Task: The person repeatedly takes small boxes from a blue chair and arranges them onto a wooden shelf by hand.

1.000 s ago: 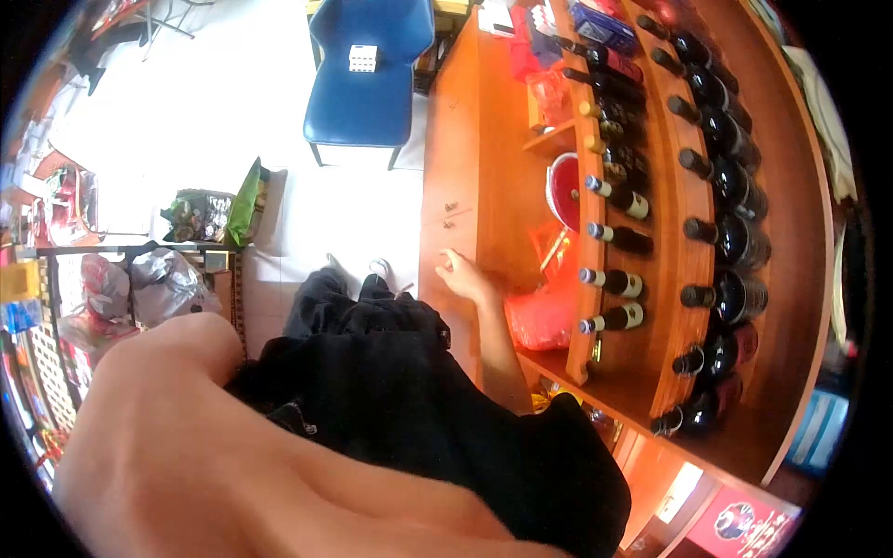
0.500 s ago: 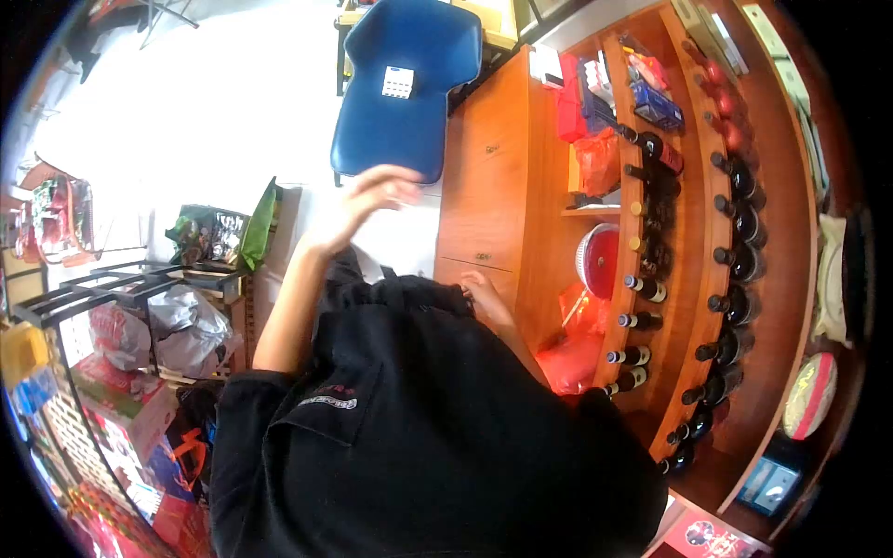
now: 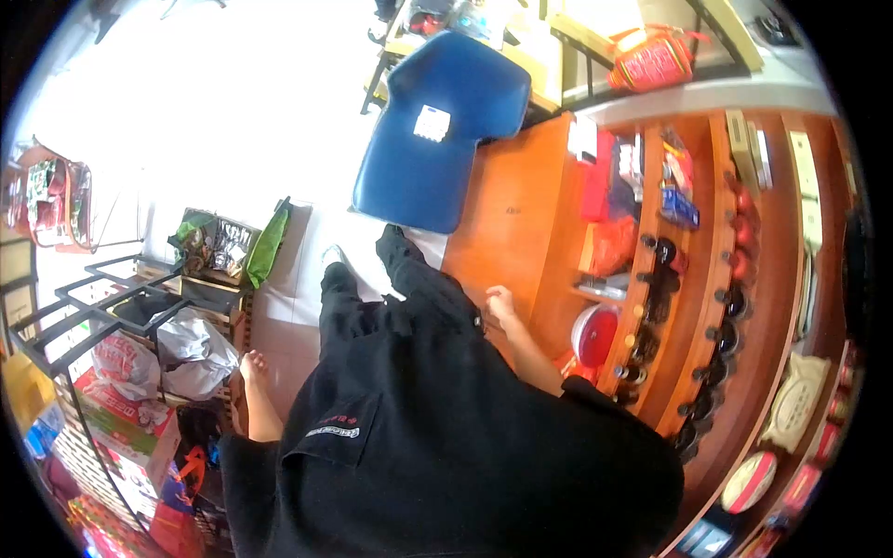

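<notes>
Beside the silver bag [image 3: 195,349] on the left is my left hand [image 3: 253,365], its fingers loosely curled and no object visible in it. My right hand [image 3: 500,302] hangs near the front of the orange-brown wooden cabinet [image 3: 516,214], also curled, with nothing seen in it. In front of my legs stands a blue chair [image 3: 419,167] with a small white box [image 3: 432,123] on its seat. A red round container [image 3: 593,335] is on the cabinet shelf to the right of my right hand.
A black metal rack [image 3: 102,321] stands at the left. Beyond it are a green bag [image 3: 270,244] and a box of packets [image 3: 219,246]. Wine bottles [image 3: 730,330] line the shelves at the right. A table [image 3: 549,70] is behind the chair.
My left hand has swung down and left from in front of the chair. My right hand stays near the cabinet. The chair appears closer, and more of the table behind it shows.
</notes>
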Tool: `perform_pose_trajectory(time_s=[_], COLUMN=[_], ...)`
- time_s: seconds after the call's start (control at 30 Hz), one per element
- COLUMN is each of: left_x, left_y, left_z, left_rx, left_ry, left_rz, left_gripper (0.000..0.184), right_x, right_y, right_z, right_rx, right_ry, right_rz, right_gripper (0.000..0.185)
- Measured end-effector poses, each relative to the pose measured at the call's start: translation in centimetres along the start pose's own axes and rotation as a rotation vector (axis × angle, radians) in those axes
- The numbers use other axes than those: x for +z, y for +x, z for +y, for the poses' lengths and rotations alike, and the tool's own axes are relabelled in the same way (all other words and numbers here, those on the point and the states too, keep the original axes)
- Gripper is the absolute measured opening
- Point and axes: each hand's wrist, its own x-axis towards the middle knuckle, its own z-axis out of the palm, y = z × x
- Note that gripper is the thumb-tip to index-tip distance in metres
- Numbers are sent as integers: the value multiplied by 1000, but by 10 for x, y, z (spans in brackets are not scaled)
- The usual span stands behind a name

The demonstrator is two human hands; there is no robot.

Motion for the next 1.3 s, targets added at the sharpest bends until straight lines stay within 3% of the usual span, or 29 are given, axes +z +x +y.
perform_pose_trajectory(time_s=[0.07, 0.17, 0.2, 0.37, 0.53, 0.63, 0.77, 0.97, 1.07, 1.13, 1.17, 1.23, 1.27, 1.3], left_x=[48, 130, 172, 386, 557, 648, 755, 837, 841, 829, 818, 788, 766, 741], left_y=[-5, 33, 21, -30, -19, 25, 60, 91, 89, 85, 101, 82, 61, 57], left_z=[9, 7, 17, 98, 131, 127, 121, 98, 98, 84, 68, 62, 68, 62], left_rx=[-99, -175, -118, 204, 218, 173, 222, 574, 601, 810, 826, 659, 444, 455], left_ry=[-164, 16, 112, 557, 718, 739, 750, 817, 847, 885, 669, 458, 456, 555], left_rz=[143, -26, -157, -389, -565, -587, -555, -488, -558, -318, -377, -394, -430, -465], left_gripper=[27, 32, 31, 30, 36, 45, 48, 60, 63, 58, 53, 53, 52, 29], right_x=[7, 26, 32, 60, 80, 95, 117, 144, 152, 153, 152, 152, 150, 144], right_y=[31, 78, 93, 187, 302, 371, 444, 504, 501, 478, 463, 426, 403, 381], right_z=[-58, -111, -118, -118, -106, -101, -121, -161, -168, -174, -176, -174, -172, -170], right_rx=[279, 269, 230, 233, 219, 348, 364, 375, 332, 327, 328, 304, 282, 278], right_ry=[45, 47, 46, -32, -40, 38, 201, 353, 431, 453, 450, 473, 503, 480], right_rz=[-213, -317, -347, -567, -544, -501, -437, -524, -635, -602, -618, -610, -585, -613], right_gripper=[22, 21, 20, 20, 23, 32, 57, 80, 83, 78, 78, 74, 71, 66])
